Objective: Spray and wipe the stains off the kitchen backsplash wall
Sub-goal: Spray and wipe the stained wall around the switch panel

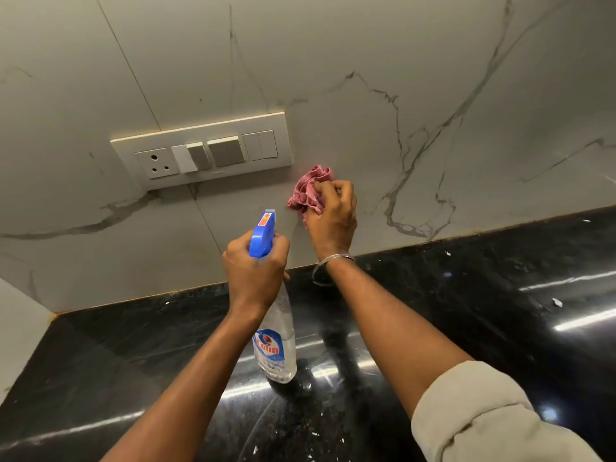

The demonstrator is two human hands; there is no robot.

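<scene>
The right hand has its grip closed around a bunched pink cloth, fingers curled over the wad and pressing it flat against the marble-patterned backsplash wall. The cloth sticks out up and to the left of the knuckles, so the wall patch being worked lies straight ahead of that hand, just beside the lower right corner of the switch plate and well above the seam where the wall meets the tabletop.

The left hand has its grip wrapped tight on the neck of a clear spray bottle, with the blue trigger head poking out above the fist. The bottle's long axis runs nearly upright, tilted a little, its nozzle aimed at the wall below and left of the cloth; its base hangs near the tabletop's back edge, and whether it touches cannot be told.

The right hand is the nearer one to the wall, already in contact through the cloth. By the look of it, wiping is the step in hand, and no plain stain shows around the cloth. The socket in the plate sits close, so stray spray there looks like the main risk.
</scene>
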